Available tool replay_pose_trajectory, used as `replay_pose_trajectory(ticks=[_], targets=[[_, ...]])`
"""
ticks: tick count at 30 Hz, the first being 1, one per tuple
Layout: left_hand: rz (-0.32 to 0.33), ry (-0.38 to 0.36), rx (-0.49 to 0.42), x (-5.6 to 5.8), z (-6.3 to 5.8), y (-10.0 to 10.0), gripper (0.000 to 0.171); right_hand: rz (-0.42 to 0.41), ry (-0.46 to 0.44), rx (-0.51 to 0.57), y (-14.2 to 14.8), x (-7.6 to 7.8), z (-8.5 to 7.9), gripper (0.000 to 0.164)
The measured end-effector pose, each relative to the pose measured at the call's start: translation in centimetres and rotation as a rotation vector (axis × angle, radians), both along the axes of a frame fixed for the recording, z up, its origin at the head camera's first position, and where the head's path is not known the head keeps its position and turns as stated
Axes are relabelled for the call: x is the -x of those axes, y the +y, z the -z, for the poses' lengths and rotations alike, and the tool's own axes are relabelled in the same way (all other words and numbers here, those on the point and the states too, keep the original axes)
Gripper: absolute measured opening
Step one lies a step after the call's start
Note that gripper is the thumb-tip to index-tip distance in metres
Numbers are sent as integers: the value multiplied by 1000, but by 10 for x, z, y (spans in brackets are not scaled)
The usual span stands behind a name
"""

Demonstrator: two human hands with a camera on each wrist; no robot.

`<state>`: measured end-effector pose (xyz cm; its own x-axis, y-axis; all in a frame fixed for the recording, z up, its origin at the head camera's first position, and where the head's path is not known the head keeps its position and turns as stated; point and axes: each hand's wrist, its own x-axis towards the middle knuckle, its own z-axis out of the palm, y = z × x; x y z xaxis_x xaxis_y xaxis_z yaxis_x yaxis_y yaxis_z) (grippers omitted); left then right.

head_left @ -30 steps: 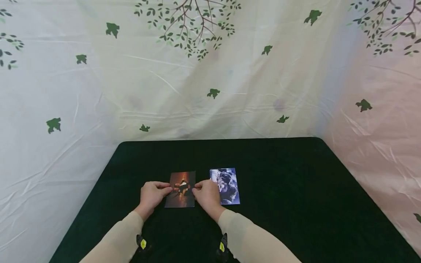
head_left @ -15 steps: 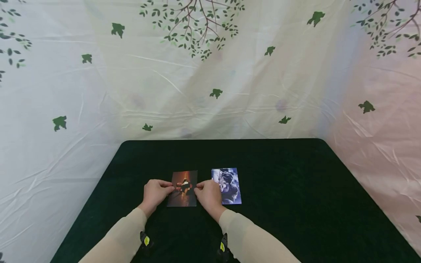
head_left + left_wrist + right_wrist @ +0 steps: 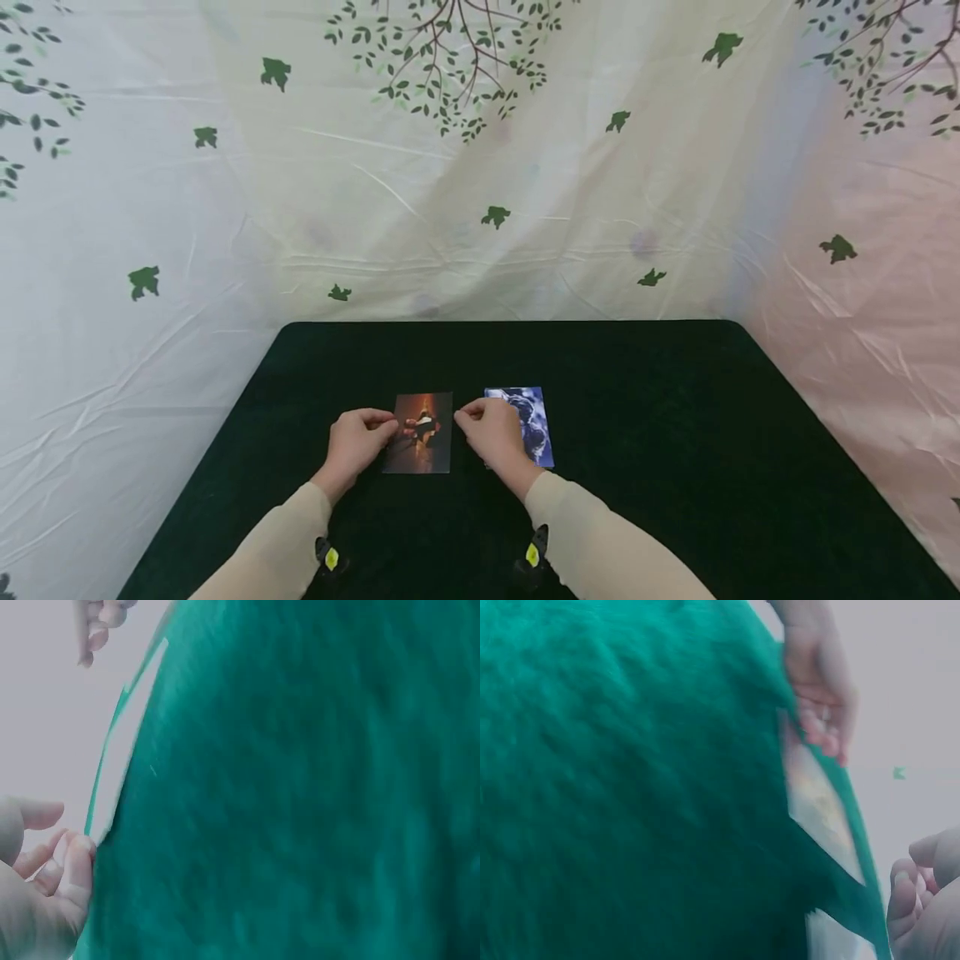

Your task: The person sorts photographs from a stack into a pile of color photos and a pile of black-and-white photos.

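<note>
A dark brown and orange picture card (image 3: 420,433) lies on the green-covered table. My left hand (image 3: 352,442) pinches its left edge, thumb over the border; in the left wrist view the thumb of that left hand (image 3: 75,881) touches a corner of the card (image 3: 131,742). Just off the card's right edge, my right hand (image 3: 491,429) has its fingers loosely curled, with nothing seen between them. Beneath that hand is a blue and white picture card (image 3: 540,442), partly covered. The right wrist view has both the brown card (image 3: 821,806) and the blue one (image 3: 836,941), blurred.
Dark green cloth covers the table (image 3: 660,467), which has rounded far corners. A pale curtain (image 3: 420,200) printed with leaves and branches hangs behind and at both sides. Small black devices with yellow marks (image 3: 533,555) sit at the wrists.
My right hand has let go of the brown card's right edge and moved right, over the blue card. The left hand keeps its place at the left edge. The view shifts slightly.
</note>
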<state>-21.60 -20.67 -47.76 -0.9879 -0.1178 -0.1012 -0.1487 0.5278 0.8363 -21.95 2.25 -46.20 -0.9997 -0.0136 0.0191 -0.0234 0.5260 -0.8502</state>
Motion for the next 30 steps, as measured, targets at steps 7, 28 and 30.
replay_pose_trajectory(ticks=[7, 28, 30], targets=[[75, 42, -93, -8, -15, 38, 29, 144, 7, -67, 72, 8, -8, 20], [89, 113, 64, -12, -7, 144, 37, 191, -139, -51, 120, 2, 27, 35], [73, 112, 60, -13, -5, 143, 37, 174, -120, -64, 118, 2, 28, 35]])
